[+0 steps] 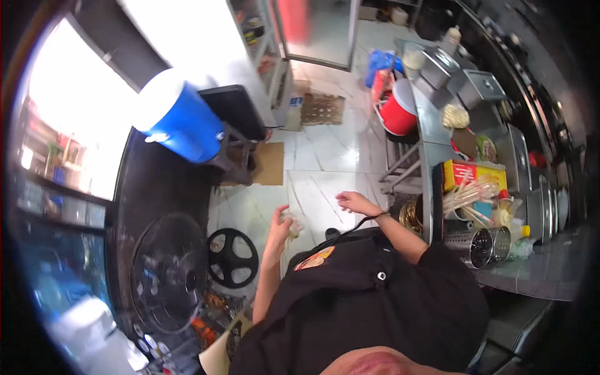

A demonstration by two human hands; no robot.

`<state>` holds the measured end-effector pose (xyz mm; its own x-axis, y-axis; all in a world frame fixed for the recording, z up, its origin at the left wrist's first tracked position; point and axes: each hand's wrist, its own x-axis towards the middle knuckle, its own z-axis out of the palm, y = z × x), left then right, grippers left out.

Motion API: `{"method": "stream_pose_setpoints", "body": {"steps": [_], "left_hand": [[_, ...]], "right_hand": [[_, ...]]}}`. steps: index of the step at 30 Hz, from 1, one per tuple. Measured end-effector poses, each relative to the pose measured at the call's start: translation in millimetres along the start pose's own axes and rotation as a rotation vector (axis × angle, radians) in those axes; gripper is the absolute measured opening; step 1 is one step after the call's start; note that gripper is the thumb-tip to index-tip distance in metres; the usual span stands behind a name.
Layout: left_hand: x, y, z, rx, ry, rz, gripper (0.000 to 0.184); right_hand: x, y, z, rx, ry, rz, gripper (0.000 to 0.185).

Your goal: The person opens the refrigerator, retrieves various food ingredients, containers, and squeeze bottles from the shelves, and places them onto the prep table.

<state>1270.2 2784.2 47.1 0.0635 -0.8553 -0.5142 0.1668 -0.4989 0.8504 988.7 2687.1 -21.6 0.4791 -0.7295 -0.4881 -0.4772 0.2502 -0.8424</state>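
My left hand point(280, 226) is in front of my dark shirt, its fingers curved around a small clear plastic item point(293, 224) that looks crumpled. To its right, my right hand point(355, 203) hangs in the air with its fingers apart and nothing in them. A dark band circles the right wrist. The two hands are separate, both above the white tiled floor point(319, 150).
On the right, a metal counter point(437, 150) bears a yellow-red box point(472, 175), wrapped straws, bottles and steel containers. A red cooler point(399, 112) stands beside it. On the left are a blue cooler point(187, 119), a large fan point(169, 272) and a black wheel-like base point(232, 257).
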Motion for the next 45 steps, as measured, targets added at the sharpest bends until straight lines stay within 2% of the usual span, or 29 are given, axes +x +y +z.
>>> {"method": "stream_pose_setpoints", "body": {"steps": [2, 4, 5, 7, 8, 9, 11, 12, 15, 17, 19, 20, 21, 22, 23, 24, 27, 28, 29, 30, 33, 34, 37, 38, 40, 42, 44, 45], "left_hand": [[46.6, 30.1, 42.4, 0.169, -0.075, 0.099, 0.052], [77.4, 66.7, 84.4, 0.293, -0.143, 0.214, 0.053], [93.0, 80.4, 102.1, 0.349, -0.176, 0.273, 0.054], [125.2, 98.4, 132.4, 0.249, -0.305, 0.256, 0.056], [142.3, 106.7, 143.6, 0.300, -0.327, 0.270, 0.057], [159.7, 114.2, 152.7, 0.351, -0.349, 0.283, 0.057], [196.2, 129.0, 168.8, 0.160, -0.472, 0.120, 0.057], [214.9, 136.6, 174.8, 0.064, -0.527, 0.039, 0.057], [274.8, 149.0, 192.4, 0.103, -0.643, 0.014, 0.060], [299.2, 180.7, 201.1, 0.110, -0.691, -0.074, 0.063], [328.9, 211.7, 203.5, 0.348, -0.705, 0.075, 0.065], [348.6, 219.6, 203.5, 0.390, -0.667, 0.171, 0.058], [366.6, 228.8, 199.3, 0.431, -0.636, 0.187, 0.054], [385.0, 238.9, 195.7, 0.478, -0.612, 0.201, 0.051], [400.5, 247.3, 193.4, 0.526, -0.593, 0.215, 0.048], [411.3, 255.1, 189.8, 0.508, -0.551, 0.234, 0.041], [446.4, 268.9, 180.7, 0.435, -0.547, 0.108, 0.038], [459.0, 268.6, 177.3, 0.448, -0.528, 0.098, 0.038], [471.2, 266.7, 174.7, 0.460, -0.510, 0.087, 0.037], [485.1, 264.9, 173.0, 0.469, -0.491, 0.074, 0.037], [519.0, 275.0, 170.8, 0.488, -0.436, -0.040, 0.036], [531.9, 274.7, 171.0, 0.511, -0.396, 0.011, 0.034], [581.4, 270.7, 180.8, 0.515, -0.302, -0.011, 0.031], [590.3, 276.5, 188.6, 0.505, -0.217, 0.058, 0.028], [606.6, 302.8, 206.1, 0.479, -0.172, 0.050, 0.028], [622.7, 327.8, 224.8, 0.450, -0.077, 0.080, 0.032], [644.2, 344.8, 239.5, 0.523, -0.040, 0.048, 0.034], [652.9, 353.0, 245.2, 0.561, -0.023, 0.030, 0.036]], "right_hand": [[7.5, -29.5, -15.4, 0.341, -0.053, -0.041, 0.040], [0.3, -76.5, -38.3, 0.569, -0.116, -0.086, 0.055], [9.0, -80.2, -44.8, 0.572, -0.053, -0.137, 0.058], [24.2, -88.0, -60.7, 0.565, 0.068, -0.234, 0.066], [26.4, -98.7, -77.6, 0.544, 0.079, -0.214, 0.072], [37.5, -95.5, -89.6, 0.499, 0.147, -0.262, 0.071], [57.3, -93.8, -117.9, 0.393, 0.278, -0.356, 0.071], [63.8, -91.5, -133.3, 0.330, 0.280, -0.306, 0.064], [95.4, -89.0, -171.2, 0.115, 0.343, -0.167, 0.057], [107.8, -97.2, -198.9, 0.240, 0.393, -0.214, 0.050], [114.3, -95.2, -236.0, 0.407, 0.502, -0.137, 0.049], [107.0, -106.2, -256.9, 0.382, 0.633, -0.057, 0.043], [105.5, -89.4, -280.8, 0.365, 0.756, -0.145, 0.042], [99.2, -68.9, -307.3, 0.336, 0.893, -0.098, 0.042], [93.5, -54.2, -329.3, 0.489, 1.034, -0.064, 0.045], [83.8, -49.2, -353.9, 0.483, 1.155, 0.013, 0.048], [61.5, -27.7, -413.7, 0.428, 1.415, 0.129, 0.062], [57.5, -1.9, -434.3, -0.043, 1.433, 0.480, 0.067], [69.1, -25.7, -441.9, -0.531, 1.379, 0.809, 0.072], [71.1, -51.4, -446.3, -0.401, 1.247, 0.886, 0.078], [109.3, -19.6, -475.4, -0.737, 1.413, 0.402, 0.074], [131.4, -120.5, -469.7, -0.425, 1.219, 0.602, 0.065], [206.0, -117.7, -508.2, -0.219, 1.192, 0.067, 0.057], [230.3, -125.3, -523.8, -0.229, 1.145, 0.062, 0.055], [278.7, -141.4, -551.1, -0.186, 1.072, 0.005, 0.051], [310.2, -189.8, -567.9, -0.173, 0.984, -0.012, 0.048], [345.2, -202.7, -593.2, -0.139, 0.907, -0.109, 0.041], [359.5, -211.7, -603.5, -0.173, 0.879, -0.066, 0.040]]}}
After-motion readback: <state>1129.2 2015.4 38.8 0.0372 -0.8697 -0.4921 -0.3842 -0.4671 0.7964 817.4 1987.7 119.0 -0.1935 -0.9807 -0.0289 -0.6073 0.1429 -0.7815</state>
